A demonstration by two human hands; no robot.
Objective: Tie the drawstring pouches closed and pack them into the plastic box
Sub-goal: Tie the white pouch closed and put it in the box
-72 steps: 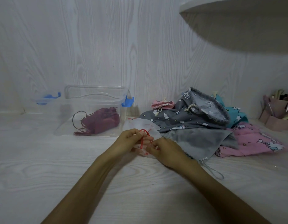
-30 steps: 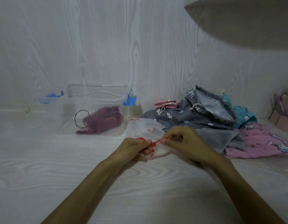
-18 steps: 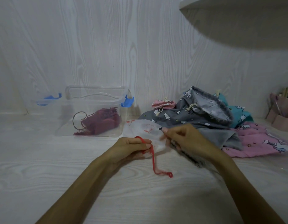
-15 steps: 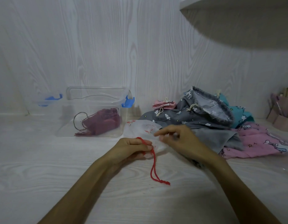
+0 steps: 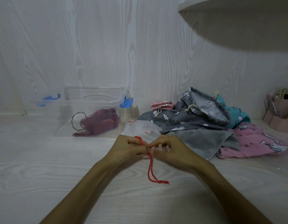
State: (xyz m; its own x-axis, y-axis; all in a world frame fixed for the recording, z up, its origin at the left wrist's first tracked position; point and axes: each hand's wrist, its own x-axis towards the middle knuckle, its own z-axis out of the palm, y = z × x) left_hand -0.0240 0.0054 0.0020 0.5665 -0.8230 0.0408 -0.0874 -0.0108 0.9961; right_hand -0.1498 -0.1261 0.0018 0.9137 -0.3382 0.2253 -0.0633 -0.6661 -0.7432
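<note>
A white pouch [image 5: 142,129] with small red prints lies on the table just behind my hands. Its red drawstring [image 5: 150,167] loops over my left fingers and trails toward me, ending in a knotted tip. My left hand [image 5: 129,148] grips the cord at the pouch mouth. My right hand [image 5: 168,148] meets it fingertip to fingertip and pinches the same cord. The clear plastic box [image 5: 91,101] with blue latches stands at the back left, with a maroon pouch [image 5: 101,121] inside.
A heap of pouches lies at the right: grey with clouds [image 5: 185,117], plain grey [image 5: 203,139], pink [image 5: 259,141], teal [image 5: 235,112], a small pink one [image 5: 162,105]. A pink organiser [image 5: 279,112] stands far right. A shelf [image 5: 237,21] overhangs top right.
My right hand pulled the red cord out to the right, let it drop, then came back to my left hand. The cord's free end now lies on the table toward me.
</note>
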